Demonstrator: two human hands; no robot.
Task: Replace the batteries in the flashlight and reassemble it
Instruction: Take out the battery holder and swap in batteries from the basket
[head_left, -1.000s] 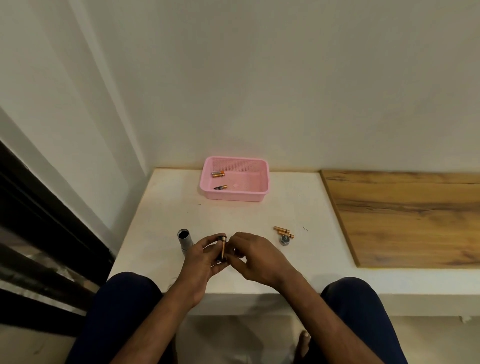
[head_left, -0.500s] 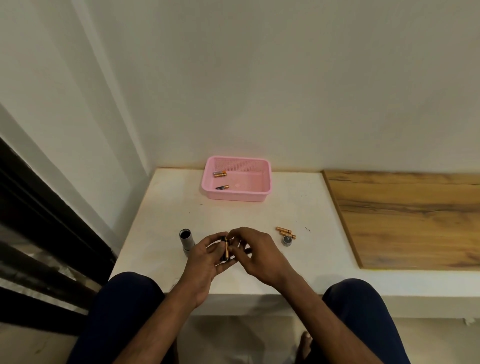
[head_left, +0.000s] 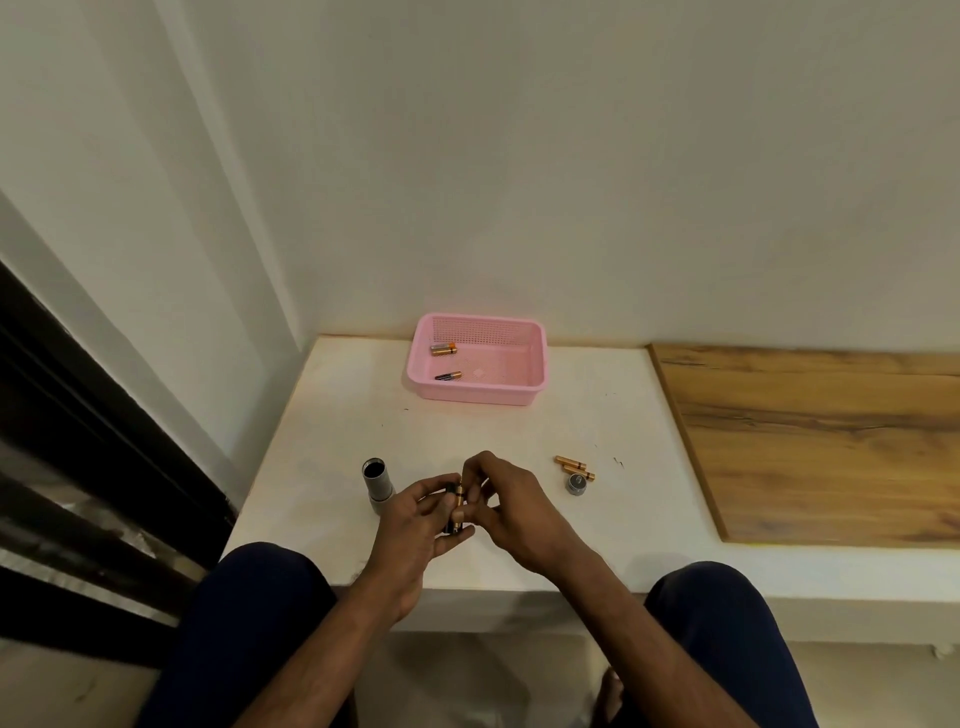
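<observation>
My left hand grips a small black battery holder over the near edge of the white table. My right hand pinches a copper-and-black battery against that holder. The silver flashlight body stands upright with its open end up, just left of my left hand. Its round grey end cap lies to the right, beside two copper-coloured batteries.
A pink plastic basket sits at the back of the table against the wall, with two batteries inside. A wooden board covers the surface to the right. My knees are below the table's front edge.
My hands have stayed together at the same spot; the fingers of the right hand have shifted slightly around the battery at the holder.
</observation>
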